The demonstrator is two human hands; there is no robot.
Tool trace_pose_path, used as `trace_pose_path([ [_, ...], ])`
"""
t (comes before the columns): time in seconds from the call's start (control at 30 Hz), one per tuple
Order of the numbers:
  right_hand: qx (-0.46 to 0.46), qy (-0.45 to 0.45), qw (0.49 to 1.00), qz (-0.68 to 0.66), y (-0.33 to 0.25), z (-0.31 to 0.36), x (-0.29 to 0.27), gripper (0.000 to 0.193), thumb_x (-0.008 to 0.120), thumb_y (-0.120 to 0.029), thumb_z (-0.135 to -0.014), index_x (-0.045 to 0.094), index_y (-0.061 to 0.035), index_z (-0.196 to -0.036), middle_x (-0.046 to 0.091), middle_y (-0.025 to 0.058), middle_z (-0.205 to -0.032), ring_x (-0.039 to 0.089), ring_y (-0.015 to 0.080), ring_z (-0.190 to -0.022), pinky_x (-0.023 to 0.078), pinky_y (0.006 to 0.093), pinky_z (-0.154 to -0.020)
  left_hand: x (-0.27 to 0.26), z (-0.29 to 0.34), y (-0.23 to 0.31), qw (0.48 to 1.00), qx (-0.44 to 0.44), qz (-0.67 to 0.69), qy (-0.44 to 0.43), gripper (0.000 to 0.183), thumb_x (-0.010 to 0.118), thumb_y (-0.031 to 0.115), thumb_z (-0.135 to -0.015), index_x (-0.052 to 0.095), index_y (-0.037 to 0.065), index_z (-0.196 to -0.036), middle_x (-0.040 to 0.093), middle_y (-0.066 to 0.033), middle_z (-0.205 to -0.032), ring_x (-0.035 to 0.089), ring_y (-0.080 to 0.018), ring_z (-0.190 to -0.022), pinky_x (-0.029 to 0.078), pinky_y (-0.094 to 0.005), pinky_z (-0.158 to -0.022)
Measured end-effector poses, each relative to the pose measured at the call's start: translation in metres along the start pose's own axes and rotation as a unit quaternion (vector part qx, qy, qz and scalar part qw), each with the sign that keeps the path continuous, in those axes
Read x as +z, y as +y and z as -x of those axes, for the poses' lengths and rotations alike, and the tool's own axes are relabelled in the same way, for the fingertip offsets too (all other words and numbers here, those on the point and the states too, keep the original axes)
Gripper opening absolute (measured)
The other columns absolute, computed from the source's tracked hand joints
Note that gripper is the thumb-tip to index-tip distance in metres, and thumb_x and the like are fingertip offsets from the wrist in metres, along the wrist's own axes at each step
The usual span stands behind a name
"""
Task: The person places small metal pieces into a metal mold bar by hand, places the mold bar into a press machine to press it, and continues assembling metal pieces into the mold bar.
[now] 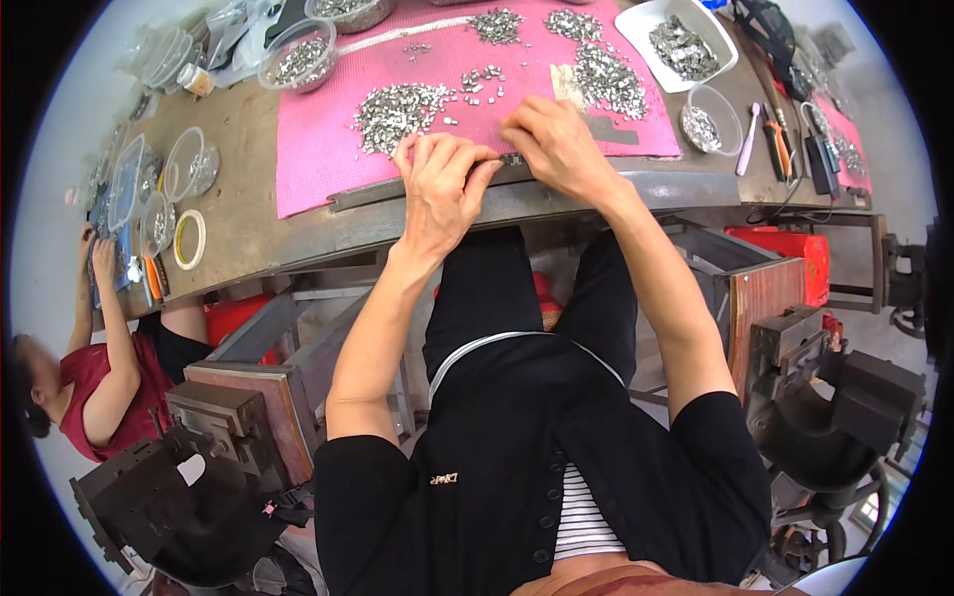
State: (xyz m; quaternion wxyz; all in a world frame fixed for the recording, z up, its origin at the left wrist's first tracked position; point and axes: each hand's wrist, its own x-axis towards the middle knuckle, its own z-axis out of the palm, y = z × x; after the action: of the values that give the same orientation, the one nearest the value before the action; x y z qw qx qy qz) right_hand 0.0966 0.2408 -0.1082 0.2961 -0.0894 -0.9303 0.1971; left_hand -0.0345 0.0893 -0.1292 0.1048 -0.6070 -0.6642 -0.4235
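Note:
My left hand (442, 184) rests at the front edge of the pink mat (318, 139), its thumb and fingertips drawn together over a dark metal bar (373, 193). What sits between those fingertips is too small to make out. Just to the right, my right hand (558, 144) hovers over the mat near the bar's right end. Its fingers are curled together, and whatever they hold is hidden. Beyond my left hand lies a heap of small silvery metal pieces (397, 111). A looser scatter of pieces (482, 82) spreads between it and another heap (608, 79) beyond my right hand.
A white tray (630, 22) and clear round tubs (266, 72) hold more metal pieces. At right lie a toothbrush (749, 139) and orange-handled pliers (783, 149); at left, a tape roll (201, 238). A person in a red top (114, 397) works at the table's left. Bench machines (214, 427) stand below.

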Motion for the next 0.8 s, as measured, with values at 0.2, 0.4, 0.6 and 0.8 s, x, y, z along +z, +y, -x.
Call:
trace_pose_path([
  [0.2,-0.005,0.007,1.000,0.010,-0.016,0.020,-0.001,0.008,0.070,-0.010,-0.085,0.072,-0.0054,-0.091,0.063,0.0067,-0.086,0.061,0.0255,-0.087,0.043,0.0382,-0.081,0.004,0.004,0.002,1.000,-0.004,-0.015,0.020,0.015,0.079,0.019,-0.082,0.072,0.011,-0.092,0.065,-0.0008,-0.091,0.058,-0.0216,-0.098,0.030,-0.0476,-0.105],
  [0.4,-0.003,0.023,1.000,-0.007,-0.007,0.010,-0.002,0.009,0.072,-0.009,-0.085,0.073,-0.0049,-0.094,0.063,0.0086,-0.083,0.061,0.0270,-0.081,0.045,0.0388,-0.076,-0.003,-0.009,-0.012,1.000,-0.017,-0.017,0.009,0.009,0.073,0.017,-0.088,0.073,0.012,-0.095,0.067,-0.0022,-0.089,0.059,-0.0212,-0.098,0.032,-0.0476,-0.103],
  [0.6,0.059,0.026,0.997,0.046,0.025,-0.028,0.015,0.014,0.070,-0.014,-0.088,0.075,-0.0061,-0.099,0.064,0.0126,-0.085,0.064,0.0328,-0.080,0.050,0.0427,-0.072,0.011,-0.055,-0.049,0.993,0.020,-0.110,-0.046,0.012,0.074,0.019,-0.086,0.076,0.015,-0.097,0.065,-0.0028,-0.091,0.057,-0.0247,-0.099,0.031,-0.0527,-0.103],
  [0.8,0.068,-0.016,0.994,0.082,0.036,-0.036,0.030,0.013,0.068,-0.016,-0.089,0.071,-0.0052,-0.096,0.065,0.0115,-0.092,0.064,0.0316,-0.091,0.045,0.0454,-0.083,0.016,-0.064,-0.056,0.988,0.037,-0.132,-0.074,0.014,0.077,0.020,-0.084,0.076,0.015,-0.096,0.065,-0.0021,-0.092,0.057,-0.0245,-0.099,0.030,-0.0536,-0.103],
])
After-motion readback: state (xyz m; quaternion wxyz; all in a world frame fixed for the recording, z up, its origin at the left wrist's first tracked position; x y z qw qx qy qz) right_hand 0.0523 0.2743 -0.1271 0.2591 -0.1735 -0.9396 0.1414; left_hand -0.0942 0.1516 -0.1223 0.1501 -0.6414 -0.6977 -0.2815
